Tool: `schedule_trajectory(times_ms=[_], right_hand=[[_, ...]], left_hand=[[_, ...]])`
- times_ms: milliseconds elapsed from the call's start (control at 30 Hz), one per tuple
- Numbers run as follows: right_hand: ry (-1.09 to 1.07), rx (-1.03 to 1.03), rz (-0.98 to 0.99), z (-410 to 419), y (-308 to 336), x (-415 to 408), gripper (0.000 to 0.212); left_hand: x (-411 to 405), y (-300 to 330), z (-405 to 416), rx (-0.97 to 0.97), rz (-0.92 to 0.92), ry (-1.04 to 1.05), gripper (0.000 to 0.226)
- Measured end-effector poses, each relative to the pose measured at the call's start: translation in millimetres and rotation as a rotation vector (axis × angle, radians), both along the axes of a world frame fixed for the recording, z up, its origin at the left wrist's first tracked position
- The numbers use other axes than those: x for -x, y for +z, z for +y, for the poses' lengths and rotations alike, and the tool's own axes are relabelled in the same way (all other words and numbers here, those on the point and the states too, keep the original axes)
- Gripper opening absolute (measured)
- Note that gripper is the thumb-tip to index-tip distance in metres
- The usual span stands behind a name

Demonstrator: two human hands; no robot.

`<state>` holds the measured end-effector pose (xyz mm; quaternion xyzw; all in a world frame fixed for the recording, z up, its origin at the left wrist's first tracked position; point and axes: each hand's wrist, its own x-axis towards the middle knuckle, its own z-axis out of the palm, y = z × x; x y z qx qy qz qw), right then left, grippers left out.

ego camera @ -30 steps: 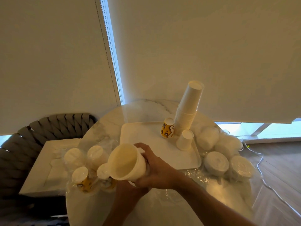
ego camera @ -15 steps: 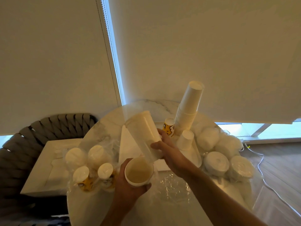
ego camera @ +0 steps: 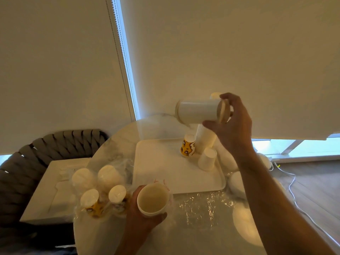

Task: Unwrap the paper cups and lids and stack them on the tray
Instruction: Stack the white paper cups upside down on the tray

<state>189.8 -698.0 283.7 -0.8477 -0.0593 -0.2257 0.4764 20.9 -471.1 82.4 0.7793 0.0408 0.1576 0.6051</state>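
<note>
My right hand (ego camera: 233, 124) grips a white paper cup (ego camera: 198, 112) by its base, held sideways in the air above the tall cup stack (ego camera: 203, 140) on the white tray (ego camera: 161, 172). My left hand (ego camera: 141, 218) holds another white cup (ego camera: 152, 199) upright, mouth towards me, at the tray's near edge. A yellow patterned cup (ego camera: 188, 147) and a small white cup (ego camera: 207, 159) stand upside down on the tray. Wrapped cup bundles (ego camera: 99, 188) lie left of the tray.
Crumpled clear wrap (ego camera: 202, 205) covers the marble table (ego camera: 117, 144) in front of the tray. Wrapped lids (ego camera: 237, 181) lie to the right, partly behind my right arm. A white box (ego camera: 53, 188) sits on the woven chair (ego camera: 40, 150) at left. A cable (ego camera: 292, 186) runs on the floor.
My right hand pulled one cup off the one in my left hand, lifted it up and right, and turned it sideways over the stack. My left hand stayed low.
</note>
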Motion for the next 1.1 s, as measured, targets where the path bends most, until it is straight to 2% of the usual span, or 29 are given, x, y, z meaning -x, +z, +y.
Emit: schedule_trajectory(times_ms=[167,267,433,633,800,967,1100], right_hand=[[-0.082,0.222,-0.220,-17,27,-15,0.075],[-0.095,0.292,-0.252,-23,38,-23,0.075],[-0.083,0.394,-0.156,-26,48,-40,0.068],[-0.096,0.508,-0.133,-27,37,-70,0.053],[-0.020,0.593,-0.041,-28,23,-91,0.073],[-0.037,0.720,0.328,-22,0,-91,0.086],[-0.035,0.713,0.328,-20,-7,-82,0.091]], left_hand=[[2,-8,2,0.021,0.039,-0.019,0.089],[4,-11,4,0.030,0.071,-0.015,0.088],[7,-5,2,0.065,0.068,-0.008,0.088],[9,-3,2,0.040,0.053,-0.017,0.088],[10,2,-2,0.053,0.042,-0.005,0.084],[10,3,-1,0.018,0.060,-0.017,0.087],[8,5,-1,-0.004,0.061,-0.021,0.088]])
